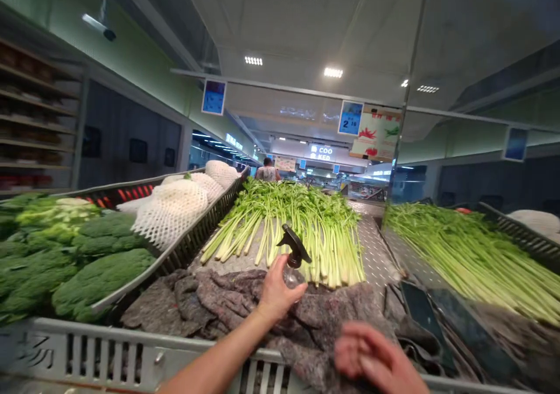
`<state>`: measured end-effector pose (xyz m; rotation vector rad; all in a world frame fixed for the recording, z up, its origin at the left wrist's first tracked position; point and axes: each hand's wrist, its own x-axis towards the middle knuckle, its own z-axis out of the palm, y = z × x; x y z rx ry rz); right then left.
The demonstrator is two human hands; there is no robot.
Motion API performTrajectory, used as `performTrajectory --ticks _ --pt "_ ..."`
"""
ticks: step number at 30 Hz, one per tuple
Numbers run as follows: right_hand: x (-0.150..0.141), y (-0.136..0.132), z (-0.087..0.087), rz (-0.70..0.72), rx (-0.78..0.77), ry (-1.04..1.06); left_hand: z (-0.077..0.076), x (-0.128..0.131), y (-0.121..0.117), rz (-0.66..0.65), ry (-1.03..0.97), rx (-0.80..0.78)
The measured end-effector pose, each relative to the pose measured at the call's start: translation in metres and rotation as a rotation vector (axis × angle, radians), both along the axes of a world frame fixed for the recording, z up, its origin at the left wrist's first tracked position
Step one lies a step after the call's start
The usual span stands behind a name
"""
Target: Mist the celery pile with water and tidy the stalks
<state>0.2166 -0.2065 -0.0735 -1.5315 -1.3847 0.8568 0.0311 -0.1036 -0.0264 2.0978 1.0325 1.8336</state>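
My left hand is closed around the clear body of a spray bottle with a black trigger head. It holds the bottle above a crumpled grey-brown cloth, in front of the cut ends of the celery. The celery lies in a wide row, stalks toward me and leaves away. Lower right, my right hand hovers over the cloth's near edge, blurred by motion. Its fingers look loosely curled, and I see nothing in them.
Left, a dark crate holds broccoli and vegetables in white foam nets. A grey crate edge runs along the front. A mirror panel stands right, a phone-like dark slab beside it. A person stands far back.
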Motion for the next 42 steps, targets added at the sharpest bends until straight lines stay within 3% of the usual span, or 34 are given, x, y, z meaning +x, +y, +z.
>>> performTrajectory --ticks 2,3,4,6,8,11,14,17,20,23,28,31,35,38,42 --pt "-0.016 0.029 0.036 0.067 0.186 0.075 0.003 0.006 -0.006 -0.042 0.028 0.002" --pt "-0.025 0.041 0.052 0.112 0.371 0.169 0.006 0.010 -0.010 -0.091 0.056 0.009" --pt "-0.033 0.050 0.067 0.209 0.451 0.254 0.010 0.014 -0.013 -0.154 0.098 0.023" --pt "-0.046 0.061 0.090 0.346 0.526 0.340 0.018 0.020 -0.018 -0.287 0.197 0.043" --pt "-0.051 0.067 0.101 0.373 0.565 0.365 0.025 0.026 -0.020 -0.353 0.262 0.028" --pt "-0.044 0.079 0.103 0.243 0.585 0.381 0.034 0.030 -0.013 -0.340 0.340 -0.067" --pt "-0.027 0.097 0.099 -0.037 0.618 0.343 0.039 0.020 0.006 -0.277 0.406 -0.204" --pt "-0.011 0.113 0.099 -0.243 0.694 0.258 0.041 0.001 0.028 -0.052 0.310 -0.287" --pt "-0.002 0.124 0.102 -0.351 0.776 0.167 0.039 -0.013 0.048 0.106 0.255 -0.344" --pt "0.000 0.128 0.101 -0.443 0.794 0.138 0.028 -0.018 0.063 0.138 0.244 -0.383" --pt "-0.007 0.125 0.091 -0.489 0.750 0.087 0.000 -0.033 0.092 0.191 -0.115 -0.121" --pt "-0.009 0.126 0.084 -0.557 0.757 0.099 -0.008 -0.051 0.103 0.194 -0.285 0.005" --pt "-0.011 0.135 0.081 -0.511 0.808 0.129 -0.003 -0.063 0.103 0.225 -0.466 0.042" --pt "-0.017 0.143 0.090 -0.487 0.834 0.136 0.000 -0.061 0.100 0.173 -0.470 0.061" --pt "-0.026 0.151 0.107 -0.445 0.851 0.145 -0.004 -0.058 0.102 0.102 -0.415 -0.035"
